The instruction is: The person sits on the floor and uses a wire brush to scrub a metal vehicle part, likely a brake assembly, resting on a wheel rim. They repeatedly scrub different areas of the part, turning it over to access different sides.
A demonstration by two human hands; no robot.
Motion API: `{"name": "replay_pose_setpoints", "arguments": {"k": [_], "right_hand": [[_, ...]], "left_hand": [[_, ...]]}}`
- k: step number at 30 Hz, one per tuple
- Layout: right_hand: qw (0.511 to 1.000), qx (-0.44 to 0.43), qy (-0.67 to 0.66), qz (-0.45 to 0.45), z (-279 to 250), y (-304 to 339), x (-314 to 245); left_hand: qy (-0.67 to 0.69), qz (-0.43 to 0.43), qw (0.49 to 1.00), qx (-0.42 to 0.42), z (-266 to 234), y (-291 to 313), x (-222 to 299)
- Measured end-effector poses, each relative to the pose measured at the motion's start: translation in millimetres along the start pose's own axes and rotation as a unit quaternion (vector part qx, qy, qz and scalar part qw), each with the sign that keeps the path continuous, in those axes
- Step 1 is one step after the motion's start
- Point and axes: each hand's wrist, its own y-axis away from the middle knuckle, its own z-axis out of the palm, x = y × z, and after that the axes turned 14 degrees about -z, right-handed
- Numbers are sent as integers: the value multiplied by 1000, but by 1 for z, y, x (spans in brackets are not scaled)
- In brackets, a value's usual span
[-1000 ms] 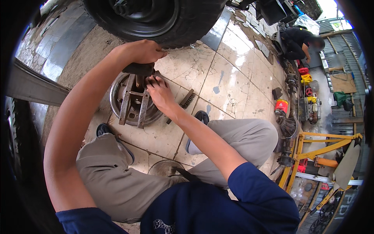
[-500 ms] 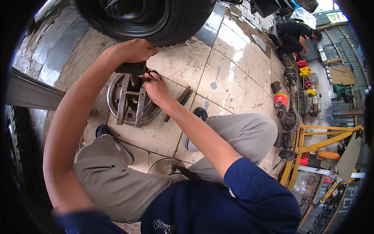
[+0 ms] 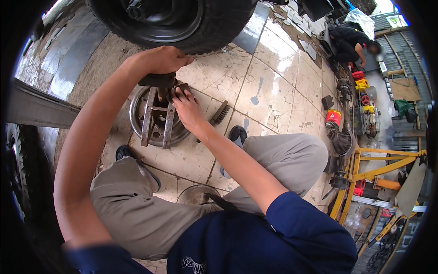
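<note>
My left hand [image 3: 168, 60] is closed, with a dark blocky piece [image 3: 157, 80] directly beneath it; the fingers' hold is mostly hidden. Beside it, my right hand [image 3: 188, 106] curls its fingers over a small dark brown piece [image 3: 182, 87], whose kind I cannot make out. Below both hands, a metal frame of two upright-looking bars [image 3: 148, 122] sits on a round steel wheel rim [image 3: 135, 109] on the floor. To the right of the rim lies a wire brush [image 3: 221, 113], partly behind my right wrist.
A large tyre [image 3: 219, 32] stands just beyond my hands. At right are a red can [image 3: 333, 118], an axle housing [image 3: 341, 140] and a yellow steel frame [image 3: 365, 169]. A person [image 3: 349, 43] crouches at far right. A round metal piece [image 3: 194, 194] lies between my legs.
My right fingers have shifted slightly, and more of the small brown piece shows above them. My left hand keeps nearly the same pose. The whole view has slid a little.
</note>
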Motion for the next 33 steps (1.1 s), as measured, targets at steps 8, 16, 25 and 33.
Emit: {"name": "replay_pose_setpoints", "arguments": {"k": [8,16,25,33], "right_hand": [[999,-23,29,10,1,-10,5],[1000,-12,0,-16,-8,-16,13],[938,113,-216,246,-7,44,8],[985,154,-75,35,-7,32,1]], "left_hand": [[-21,29,999,-9,-5,5,6],[28,4,1000,3,3,-6,-2],[-37,16,999,-22,-8,8,6],[18,11,1000,-3,5,-15,-8]]}}
